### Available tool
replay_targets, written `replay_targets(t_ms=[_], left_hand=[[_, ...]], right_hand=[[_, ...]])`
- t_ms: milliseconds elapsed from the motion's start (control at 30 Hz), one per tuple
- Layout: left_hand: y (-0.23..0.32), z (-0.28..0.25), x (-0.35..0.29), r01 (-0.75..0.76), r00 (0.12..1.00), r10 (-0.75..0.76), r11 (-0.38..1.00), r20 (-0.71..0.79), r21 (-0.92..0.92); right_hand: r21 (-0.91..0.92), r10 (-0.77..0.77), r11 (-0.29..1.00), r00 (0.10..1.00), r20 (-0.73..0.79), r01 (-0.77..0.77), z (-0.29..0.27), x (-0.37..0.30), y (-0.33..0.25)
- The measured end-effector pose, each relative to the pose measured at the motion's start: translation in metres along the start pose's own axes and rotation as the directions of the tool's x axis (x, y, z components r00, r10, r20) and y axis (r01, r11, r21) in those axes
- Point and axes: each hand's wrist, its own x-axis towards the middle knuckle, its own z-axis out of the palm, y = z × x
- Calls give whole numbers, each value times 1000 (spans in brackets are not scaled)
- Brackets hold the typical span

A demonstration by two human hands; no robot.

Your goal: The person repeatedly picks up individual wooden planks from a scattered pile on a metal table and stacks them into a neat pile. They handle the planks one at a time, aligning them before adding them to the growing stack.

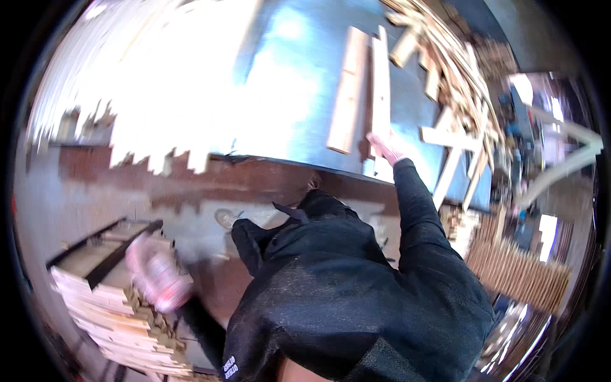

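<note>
My right hand (387, 148), in a pale glove, is at the near end of a narrow wooden board (380, 89) on the blue-grey table (293, 121). Its fingers reach across the board and seem closed on it. A wider wooden board (349, 92) lies just to the left, roughly parallel. Far from the table, at the lower left, my left hand (158, 274) is over the edge of a stack of boards (95, 312). It also wears a pale glove, and motion smears its fingers, so their pose and any hold are unclear. Dark bars (121, 254) lie across that stack's top.
Many pale boards (159, 76) cover the table's left part, washed out by glare. A jumbled heap of wood strips (452, 76) lies along its right side, some jutting over the near edge. Stacked slats (522, 274) stand at the right. Brown floor (216, 286) shows between table and left stack.
</note>
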Motion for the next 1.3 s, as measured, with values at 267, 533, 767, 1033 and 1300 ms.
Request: replay_targets(t_ms=[267, 533, 767, 1033, 1300], left_hand=[[135, 472, -7, -509, 811, 126, 634, 572, 582], [148, 522, -17, 189, 621, -189, 978, 760, 88], [152, 551, -30, 409, 581, -354, 906, 733, 114], [114, 529, -48, 367, 581, -276, 929, 766, 57], [131, 532, -50, 433, 763, -190, 860, 618, -270]], right_hand=[[900, -252, 134, 864, 435, -414, -64, 9, 125], [489, -97, 871, 960, 264, -46, -83, 15, 76], [815, -288, 563, 892, 348, -136, -42, 39, 158], [218, -121, 974, 949, 292, 58, -49, 26, 95], [245, -382, 912, 897, 222, 328, -27, -29, 110]])
